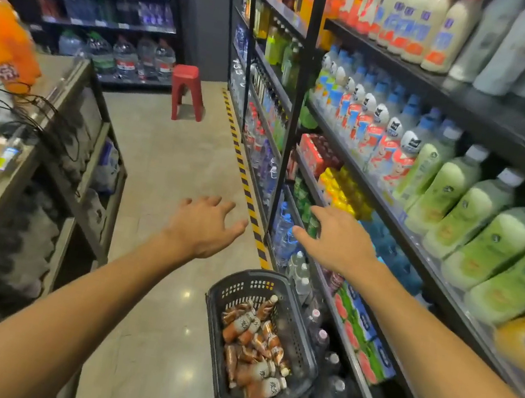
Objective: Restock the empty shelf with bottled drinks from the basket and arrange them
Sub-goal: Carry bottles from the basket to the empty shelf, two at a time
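Bottled drinks with brown-orange labels are lying heaped in the dark perforated plastic basket on the near floor. Left hand and right hand are hovering released, grasping nothing; reaching down and gripping one bottle by its body would suit.

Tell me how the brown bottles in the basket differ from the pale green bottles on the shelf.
The small brown-labelled bottles lie jumbled on their sides in the dark plastic basket on the floor; the pale green plastic bottles stand upright in tidy rows on the black shelf. The brown ones look slimmer and darker, the green ones broader. Both have light caps.
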The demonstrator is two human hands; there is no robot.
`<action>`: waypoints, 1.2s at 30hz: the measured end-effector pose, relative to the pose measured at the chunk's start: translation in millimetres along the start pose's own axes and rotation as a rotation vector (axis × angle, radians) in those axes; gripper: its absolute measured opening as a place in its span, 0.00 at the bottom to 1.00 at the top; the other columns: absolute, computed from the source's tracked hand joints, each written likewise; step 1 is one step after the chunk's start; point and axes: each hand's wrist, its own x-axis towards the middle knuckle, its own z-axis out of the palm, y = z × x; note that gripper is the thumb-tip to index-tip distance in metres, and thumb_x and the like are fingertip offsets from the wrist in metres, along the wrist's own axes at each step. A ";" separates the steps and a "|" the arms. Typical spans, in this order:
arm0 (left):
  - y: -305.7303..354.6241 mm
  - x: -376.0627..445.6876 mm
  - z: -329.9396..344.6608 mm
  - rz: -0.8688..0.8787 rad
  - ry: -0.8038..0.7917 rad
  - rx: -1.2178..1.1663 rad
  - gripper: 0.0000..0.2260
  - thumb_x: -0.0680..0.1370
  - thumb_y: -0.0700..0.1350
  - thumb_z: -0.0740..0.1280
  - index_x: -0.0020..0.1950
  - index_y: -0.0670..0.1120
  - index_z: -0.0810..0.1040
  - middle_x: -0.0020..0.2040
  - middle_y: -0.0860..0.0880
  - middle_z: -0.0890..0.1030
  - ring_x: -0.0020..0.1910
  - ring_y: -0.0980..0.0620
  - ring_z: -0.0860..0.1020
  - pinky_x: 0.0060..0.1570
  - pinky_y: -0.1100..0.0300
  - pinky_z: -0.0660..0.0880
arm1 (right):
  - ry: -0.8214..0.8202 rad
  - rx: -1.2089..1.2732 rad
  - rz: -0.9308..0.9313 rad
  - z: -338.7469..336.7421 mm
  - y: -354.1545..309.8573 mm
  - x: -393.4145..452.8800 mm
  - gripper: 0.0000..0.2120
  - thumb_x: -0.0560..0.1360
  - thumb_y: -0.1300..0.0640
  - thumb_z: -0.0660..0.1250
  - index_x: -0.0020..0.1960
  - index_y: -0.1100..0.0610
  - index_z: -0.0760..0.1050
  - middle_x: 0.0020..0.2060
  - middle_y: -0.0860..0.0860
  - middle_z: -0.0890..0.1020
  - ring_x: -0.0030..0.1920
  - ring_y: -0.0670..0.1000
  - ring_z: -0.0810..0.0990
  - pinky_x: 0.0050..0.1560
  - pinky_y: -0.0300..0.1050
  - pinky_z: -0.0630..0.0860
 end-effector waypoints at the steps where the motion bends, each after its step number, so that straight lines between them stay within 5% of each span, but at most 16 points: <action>1: -3.1 13.3 6.8 0.015 -0.013 -0.010 0.31 0.81 0.67 0.48 0.77 0.51 0.66 0.76 0.46 0.70 0.74 0.45 0.68 0.72 0.45 0.63 | -0.008 0.001 0.018 8.6 1.6 9.7 0.32 0.81 0.34 0.58 0.72 0.57 0.73 0.61 0.55 0.81 0.64 0.57 0.77 0.64 0.52 0.73; 7: -17.7 90.0 54.6 0.085 -0.091 -0.036 0.30 0.81 0.67 0.48 0.77 0.52 0.67 0.77 0.46 0.69 0.75 0.45 0.67 0.72 0.45 0.62 | -0.085 0.037 0.116 62.5 15.7 58.5 0.30 0.80 0.33 0.58 0.68 0.56 0.74 0.54 0.54 0.81 0.59 0.57 0.77 0.60 0.51 0.71; 13: -13.0 135.1 116.5 0.147 -0.191 -0.026 0.29 0.82 0.65 0.48 0.77 0.50 0.65 0.77 0.46 0.67 0.76 0.45 0.65 0.73 0.43 0.59 | -0.151 0.005 0.166 115.3 36.4 77.1 0.35 0.82 0.35 0.56 0.80 0.56 0.62 0.75 0.56 0.71 0.75 0.56 0.68 0.74 0.48 0.63; 16: -7.3 147.4 152.8 0.164 -0.213 0.000 0.29 0.83 0.64 0.48 0.78 0.50 0.64 0.79 0.45 0.64 0.78 0.45 0.61 0.75 0.42 0.58 | -0.199 0.002 0.162 151.3 50.6 81.7 0.40 0.79 0.30 0.46 0.81 0.55 0.60 0.77 0.56 0.68 0.77 0.57 0.66 0.77 0.52 0.62; 18: -4.2 154.6 178.3 0.164 -0.230 0.008 0.29 0.83 0.63 0.47 0.80 0.50 0.61 0.81 0.44 0.59 0.79 0.46 0.57 0.76 0.42 0.55 | -0.240 0.032 0.175 175.9 60.8 83.6 0.39 0.79 0.31 0.47 0.80 0.56 0.62 0.76 0.58 0.69 0.76 0.59 0.67 0.76 0.56 0.64; 21: -0.7 160.7 221.5 0.132 -0.262 0.016 0.30 0.83 0.63 0.45 0.81 0.51 0.57 0.82 0.44 0.56 0.81 0.46 0.53 0.78 0.42 0.51 | -0.182 0.134 0.129 218.0 74.3 83.1 0.30 0.81 0.41 0.58 0.70 0.63 0.75 0.62 0.63 0.80 0.62 0.65 0.79 0.62 0.62 0.78; 31: 8.3 150.3 430.0 0.097 -0.389 0.032 0.32 0.81 0.62 0.42 0.82 0.50 0.57 0.82 0.44 0.57 0.81 0.45 0.55 0.78 0.42 0.50 | -0.353 0.066 0.120 414.8 109.5 68.7 0.37 0.80 0.34 0.50 0.80 0.58 0.64 0.78 0.60 0.66 0.79 0.59 0.63 0.80 0.57 0.58; 36: 17.1 128.9 558.7 0.093 -0.506 -0.011 0.34 0.78 0.62 0.40 0.82 0.49 0.53 0.82 0.44 0.55 0.81 0.44 0.54 0.77 0.40 0.54 | -0.470 0.050 0.046 538.6 120.1 35.5 0.36 0.79 0.37 0.56 0.77 0.62 0.67 0.75 0.64 0.70 0.74 0.63 0.70 0.75 0.59 0.66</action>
